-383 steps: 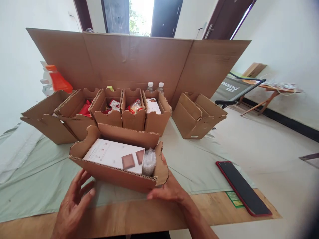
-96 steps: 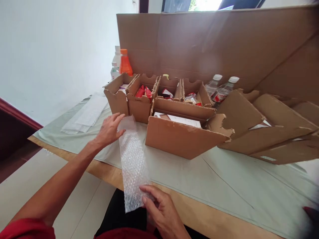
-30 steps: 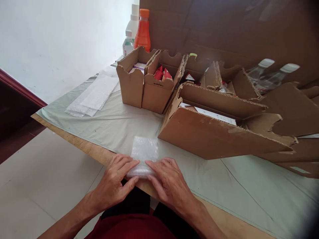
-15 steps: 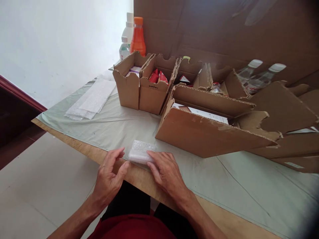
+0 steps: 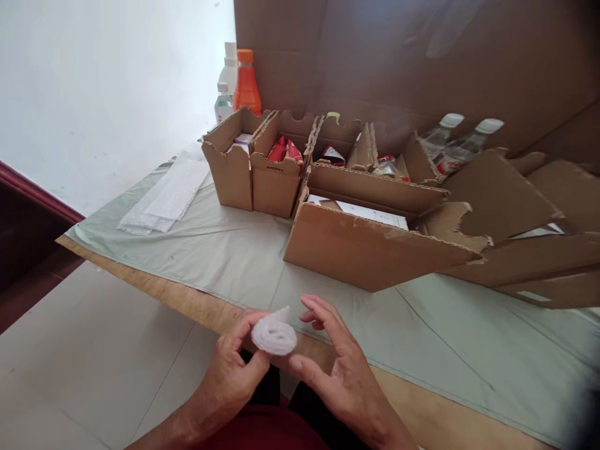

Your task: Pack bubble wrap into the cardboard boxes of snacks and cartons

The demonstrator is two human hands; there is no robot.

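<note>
Bubble-wrap roll point(image 5: 272, 339): part-rolled on the green cloth point(image 5: 253, 250) moments before, it had come up end-on over the table's near edge; winding looked nearly complete, a loose end poking out.
Left hand point(image 5: 229, 365): fingers and thumb clamped on the roll.
Right hand point(image 5: 344, 372): fingers apart, seemingly off it.
Cardboard box point(image 5: 370, 250): stood far right of the roll.
Flat strips point(image 5: 162, 194): lay far left.

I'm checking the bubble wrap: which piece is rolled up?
The rolled piece in the left hand; the other sheets lie flat on the green cloth.
</note>
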